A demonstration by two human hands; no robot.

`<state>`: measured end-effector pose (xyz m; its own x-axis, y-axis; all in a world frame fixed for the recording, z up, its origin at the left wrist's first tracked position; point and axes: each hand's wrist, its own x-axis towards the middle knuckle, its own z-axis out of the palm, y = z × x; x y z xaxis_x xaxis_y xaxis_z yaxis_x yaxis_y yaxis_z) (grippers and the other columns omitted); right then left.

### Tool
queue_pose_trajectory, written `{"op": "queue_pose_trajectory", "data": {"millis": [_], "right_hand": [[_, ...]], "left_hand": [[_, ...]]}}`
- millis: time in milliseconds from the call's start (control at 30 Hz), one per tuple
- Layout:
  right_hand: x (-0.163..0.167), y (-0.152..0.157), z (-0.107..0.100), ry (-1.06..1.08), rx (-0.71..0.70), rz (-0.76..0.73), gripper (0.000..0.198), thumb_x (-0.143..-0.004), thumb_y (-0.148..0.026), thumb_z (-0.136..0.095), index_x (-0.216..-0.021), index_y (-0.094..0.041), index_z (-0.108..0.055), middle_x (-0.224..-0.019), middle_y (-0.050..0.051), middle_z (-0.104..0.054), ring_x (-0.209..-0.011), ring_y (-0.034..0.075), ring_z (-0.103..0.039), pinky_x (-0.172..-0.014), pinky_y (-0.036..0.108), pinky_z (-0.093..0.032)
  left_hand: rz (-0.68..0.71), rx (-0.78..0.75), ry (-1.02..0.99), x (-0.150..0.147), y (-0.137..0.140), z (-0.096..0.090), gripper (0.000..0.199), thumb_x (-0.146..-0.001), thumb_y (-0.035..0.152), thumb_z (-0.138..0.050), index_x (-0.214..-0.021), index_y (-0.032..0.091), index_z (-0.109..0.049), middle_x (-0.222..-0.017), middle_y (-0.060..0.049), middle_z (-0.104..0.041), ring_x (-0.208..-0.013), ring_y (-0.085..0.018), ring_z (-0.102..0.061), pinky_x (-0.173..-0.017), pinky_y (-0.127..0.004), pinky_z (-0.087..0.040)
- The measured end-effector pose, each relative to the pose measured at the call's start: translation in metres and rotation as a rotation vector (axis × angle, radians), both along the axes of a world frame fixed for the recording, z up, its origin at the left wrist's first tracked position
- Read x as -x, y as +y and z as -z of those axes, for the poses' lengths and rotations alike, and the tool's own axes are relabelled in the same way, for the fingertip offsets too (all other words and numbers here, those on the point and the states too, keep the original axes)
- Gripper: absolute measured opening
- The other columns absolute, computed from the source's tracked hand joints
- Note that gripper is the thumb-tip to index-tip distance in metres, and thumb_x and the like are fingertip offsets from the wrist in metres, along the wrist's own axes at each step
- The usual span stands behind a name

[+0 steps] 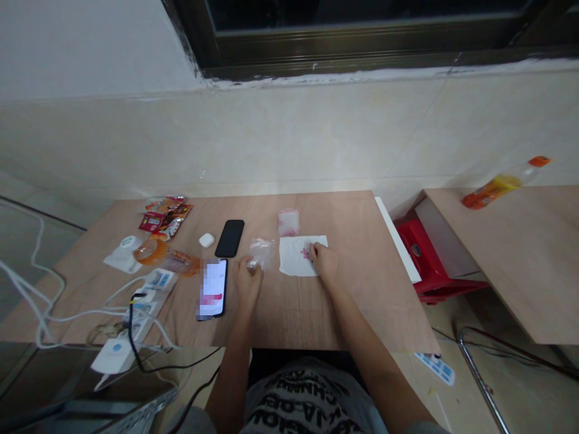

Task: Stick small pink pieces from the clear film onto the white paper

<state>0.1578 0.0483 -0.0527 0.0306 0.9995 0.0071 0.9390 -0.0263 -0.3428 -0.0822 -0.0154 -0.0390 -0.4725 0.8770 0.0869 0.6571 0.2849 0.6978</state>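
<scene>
My left hand [248, 283] has its fingertips closed on the lower left edge of a small clear plastic bag [263, 248], which lies on the table. My right hand [326, 264] rests at the right side of a white sheet of paper [292, 263], its fingers pinched together. Beside those fingertips, small pinkish-red pieces [306, 254] sit on the paper. What the right fingers hold, if anything, is too small to make out. Behind the paper lies another small clear bag [288, 222] with pink contents.
Left of my hands are a lit phone [213, 289], a dark phone [230, 238], a white case [207, 240], an orange-tinted bottle [167, 256], snack packets [165, 217] and a power strip [140, 322] with cables. A red stool [429, 259] stands right, near a second table [534, 259] bearing a bottle [497, 187].
</scene>
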Motion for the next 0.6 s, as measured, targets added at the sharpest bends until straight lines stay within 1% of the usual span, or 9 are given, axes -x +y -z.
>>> {"op": "queue_pose_trajectory", "data": {"millis": [67,167,300,400,600], "right_hand": [[0.0001,0.0004,0.0002,-0.005,0.006,-0.006,0.045,-0.102,-0.042,-0.03,-0.088,-0.02,-0.066,-0.088,0.007,-0.071,-0.071,0.015,-0.061,-0.058,0.025,-0.029],[0.0002,0.0005,0.0003,-0.018,0.015,-0.016,0.043,-0.102,-0.041,-0.031,-0.092,-0.019,-0.067,-0.093,0.008,-0.071,-0.075,0.015,-0.062,-0.06,0.025,-0.032],[0.0001,0.0001,0.0008,-0.028,0.017,-0.02,0.042,-0.102,-0.041,-0.031,-0.094,-0.019,-0.067,-0.095,0.009,-0.07,-0.077,0.016,-0.062,-0.062,0.025,-0.034],[0.0003,0.0,0.0016,-0.028,0.01,-0.012,0.042,-0.102,-0.04,-0.031,-0.096,-0.019,-0.067,-0.096,0.009,-0.069,-0.077,0.016,-0.062,-0.063,0.025,-0.035],[0.0005,-0.0002,0.0004,-0.023,0.007,-0.006,0.039,-0.101,-0.039,-0.032,-0.096,-0.019,-0.065,-0.098,0.008,-0.068,-0.079,0.016,-0.062,-0.062,0.025,-0.034]], "left_hand": [[0.008,0.018,0.156,0.002,-0.0016,0.001,0.033,-0.076,0.032,-0.058,-0.107,0.02,-0.061,-0.109,-0.01,-0.059,-0.106,-0.028,-0.057,-0.092,-0.041,-0.046],[0.05,0.067,0.278,0.002,-0.0027,-0.0025,0.03,-0.077,0.032,-0.056,-0.104,0.019,-0.062,-0.106,-0.011,-0.06,-0.105,-0.029,-0.056,-0.093,-0.041,-0.045],[0.073,0.139,0.336,-0.0011,-0.004,-0.0069,0.026,-0.078,0.031,-0.054,-0.099,0.018,-0.062,-0.103,-0.01,-0.063,-0.103,-0.028,-0.057,-0.093,-0.04,-0.043],[0.074,0.175,0.373,-0.003,-0.0058,-0.0064,0.024,-0.079,0.033,-0.054,-0.097,0.019,-0.062,-0.103,-0.009,-0.063,-0.103,-0.028,-0.057,-0.093,-0.04,-0.043],[0.04,0.161,0.4,-0.0031,-0.0059,-0.0049,0.03,-0.077,0.037,-0.056,-0.099,0.019,-0.063,-0.107,-0.011,-0.06,-0.108,-0.031,-0.054,-0.096,-0.043,-0.041]]}}
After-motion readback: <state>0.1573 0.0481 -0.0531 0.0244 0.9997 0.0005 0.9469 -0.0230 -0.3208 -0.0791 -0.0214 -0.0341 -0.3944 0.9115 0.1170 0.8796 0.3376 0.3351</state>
